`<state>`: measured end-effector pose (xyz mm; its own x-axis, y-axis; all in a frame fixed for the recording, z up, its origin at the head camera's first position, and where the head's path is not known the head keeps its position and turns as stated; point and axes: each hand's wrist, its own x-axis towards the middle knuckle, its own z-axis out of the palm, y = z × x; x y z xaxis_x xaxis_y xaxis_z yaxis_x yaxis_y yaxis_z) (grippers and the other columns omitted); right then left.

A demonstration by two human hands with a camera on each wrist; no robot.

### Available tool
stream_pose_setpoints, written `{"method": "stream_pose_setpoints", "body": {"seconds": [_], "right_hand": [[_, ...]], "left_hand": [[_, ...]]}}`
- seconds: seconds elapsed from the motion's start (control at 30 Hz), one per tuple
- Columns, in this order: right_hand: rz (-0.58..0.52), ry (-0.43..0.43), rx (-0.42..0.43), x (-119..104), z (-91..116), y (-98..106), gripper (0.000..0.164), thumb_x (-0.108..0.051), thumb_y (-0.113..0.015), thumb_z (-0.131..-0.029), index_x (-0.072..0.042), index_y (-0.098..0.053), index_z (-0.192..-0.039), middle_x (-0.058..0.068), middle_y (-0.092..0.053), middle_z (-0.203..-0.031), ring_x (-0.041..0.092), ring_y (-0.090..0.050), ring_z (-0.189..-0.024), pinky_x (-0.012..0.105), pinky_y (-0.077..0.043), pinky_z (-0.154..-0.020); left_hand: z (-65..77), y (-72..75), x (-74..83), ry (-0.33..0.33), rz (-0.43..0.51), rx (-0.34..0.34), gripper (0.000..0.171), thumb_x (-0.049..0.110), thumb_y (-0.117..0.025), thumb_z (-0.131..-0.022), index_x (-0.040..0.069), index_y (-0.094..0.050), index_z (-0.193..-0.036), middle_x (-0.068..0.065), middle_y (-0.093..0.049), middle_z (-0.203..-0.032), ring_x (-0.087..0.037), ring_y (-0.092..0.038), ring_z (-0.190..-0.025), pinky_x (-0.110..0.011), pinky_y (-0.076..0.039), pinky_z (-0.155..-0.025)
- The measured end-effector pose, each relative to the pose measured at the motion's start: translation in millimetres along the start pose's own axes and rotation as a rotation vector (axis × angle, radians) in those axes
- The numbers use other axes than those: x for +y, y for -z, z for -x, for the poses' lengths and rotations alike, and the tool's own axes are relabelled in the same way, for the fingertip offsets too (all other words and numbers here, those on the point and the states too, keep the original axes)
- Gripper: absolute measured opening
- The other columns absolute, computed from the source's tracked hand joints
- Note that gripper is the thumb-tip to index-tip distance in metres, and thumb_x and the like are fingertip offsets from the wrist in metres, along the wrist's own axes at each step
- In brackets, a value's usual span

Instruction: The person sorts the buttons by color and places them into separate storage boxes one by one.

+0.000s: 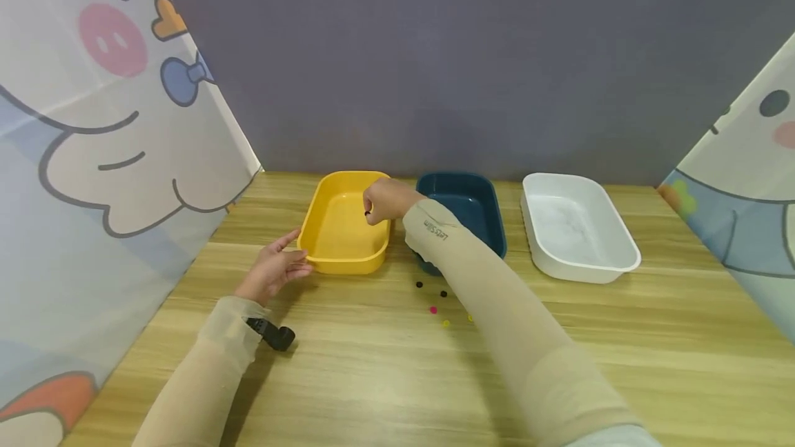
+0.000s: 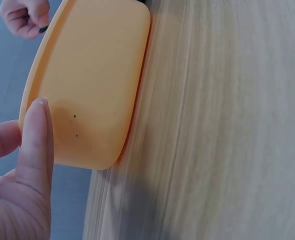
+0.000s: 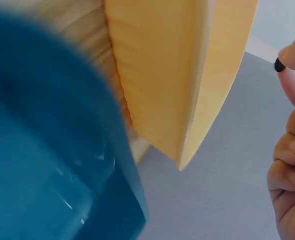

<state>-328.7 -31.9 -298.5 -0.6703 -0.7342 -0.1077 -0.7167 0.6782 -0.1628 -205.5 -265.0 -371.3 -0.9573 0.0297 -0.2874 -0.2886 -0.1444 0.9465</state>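
Left grip [image 1: 271, 270] pinches the yellow tray [image 1: 345, 265]; right grip [image 1: 388, 200] pinches 1 black piece [image 3: 279, 65].

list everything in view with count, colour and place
Table: 1, wood-toned, beneath
Yellow tray: 1, yellow, on table, left
Dark blue tray: 1, dark blue, middle
White tray: 1, white, right
Black pieces: 2, black, on table
Magenta piece: 1, magenta, on table
Yellow pieces: 2 visible, yellow, on table
Held black piece: 1, black, raised
Backdrop: 1, grey, behind
Cartoon sheets: 2, multicoloured, both sides
Wrist device: 1, black, left wrist
Sleeves: 2, beige, forearms
Left hand: 1, holding yellow tray's corner
Right hand: 1, pinching held black piece
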Motion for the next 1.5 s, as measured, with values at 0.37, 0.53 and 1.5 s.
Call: {"method": "stream_pose_setpoints", "body": {"seconds": [0.37,0.53,1.5], "right_hand": [[-0.138,0.021,0.321,-12.0,-12.7,-9.5,0.022,-0.022,-0.063,-0.088,-0.009,-0.073,-0.103,-0.005,-0.056,-0.062,0.010,-0.045,-0.059,0.020,-0.047,-0.073],[-0.112,0.015,0.356,-15.2,-18.7,-13.1,0.022,-0.023,-0.064,-0.089,-0.009,-0.072,-0.105,0.002,-0.071,-0.095,0.013,-0.055,-0.072,0.021,-0.049,-0.073],[-0.370,0.098,0.231,-33.9,-4.5,-15.5,0.032,-0.017,-0.065,-0.092,0.000,-0.067,-0.118,-0.006,-0.036,-0.050,0.004,-0.029,-0.045,0.014,-0.029,-0.047]], "left_hand": [[-0.7,-1.0,-2.8,0.005,0.004,0.009,0.068,-0.006,-0.042,-0.098,0.010,-0.008,-0.155,-0.002,-0.062,-0.069,-0.010,-0.066,-0.059,-0.022,-0.059,-0.063],[-0.8,-1.5,-0.7,0.004,0.001,0.008,0.068,-0.005,-0.043,-0.099,0.011,-0.008,-0.155,-0.002,-0.063,-0.068,-0.010,-0.066,-0.058,-0.021,-0.059,-0.062],[1.1,-0.1,1.4,0.001,-0.015,-0.007,0.068,-0.005,-0.043,-0.098,0.008,-0.006,-0.154,-0.001,-0.065,-0.069,-0.010,-0.066,-0.060,-0.021,-0.059,-0.063]]}}
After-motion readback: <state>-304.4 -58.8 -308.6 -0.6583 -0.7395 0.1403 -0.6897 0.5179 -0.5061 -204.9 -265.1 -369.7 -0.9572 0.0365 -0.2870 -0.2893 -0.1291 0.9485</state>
